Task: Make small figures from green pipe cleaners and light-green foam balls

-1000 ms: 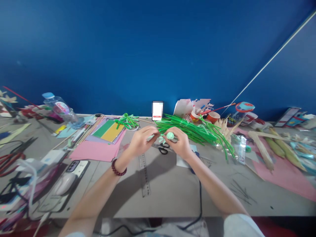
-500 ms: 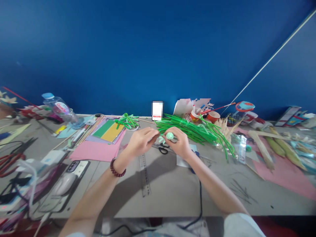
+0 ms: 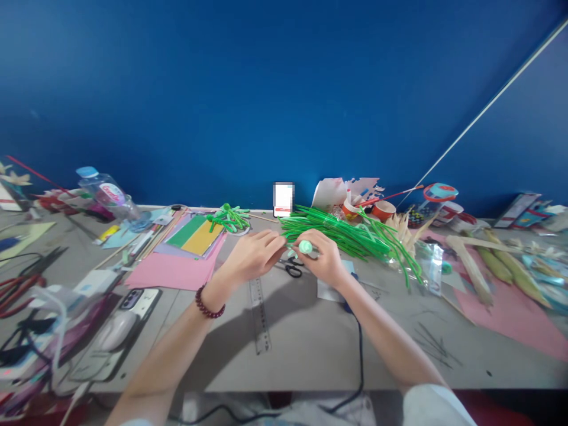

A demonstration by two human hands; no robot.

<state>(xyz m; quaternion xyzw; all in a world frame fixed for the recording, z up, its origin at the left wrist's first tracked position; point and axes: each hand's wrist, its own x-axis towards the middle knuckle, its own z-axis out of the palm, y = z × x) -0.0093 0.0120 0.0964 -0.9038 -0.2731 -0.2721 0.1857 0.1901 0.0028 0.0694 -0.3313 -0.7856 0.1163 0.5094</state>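
Observation:
A pale green rounded piece [image 3: 305, 247], seemingly bent from fuzzy pipe cleaner, is pinched in my right hand [image 3: 323, 258] above the middle of the table. Close by on its left, my left hand [image 3: 255, 254] has thumb and fingertips pressed together at the piece's edge; what lies between them is too small to make out. Small pale loops show between the two hands. Beneath them lie black-handled scissors [image 3: 293, 269], partly covered. A clear ruler [image 3: 260, 319] rests below my left hand. Just behind my hands spreads a bundle of green pipe cleaners [image 3: 339, 231].
A lit phone [image 3: 283, 200] leans on the blue wall. Coloured sheets [image 3: 177, 269] and a bottle [image 3: 106, 192] lie left, with a mouse [image 3: 118, 331] on another phone. Paper cups [image 3: 384, 210], dried husks [image 3: 402, 228] and pink paper [image 3: 510, 322] are on the right.
My left hand has turned slightly, its fingers now covering more of the pale loops. The right hand and the rounded piece stay almost in place. A hand at the far left edge has gone from view.

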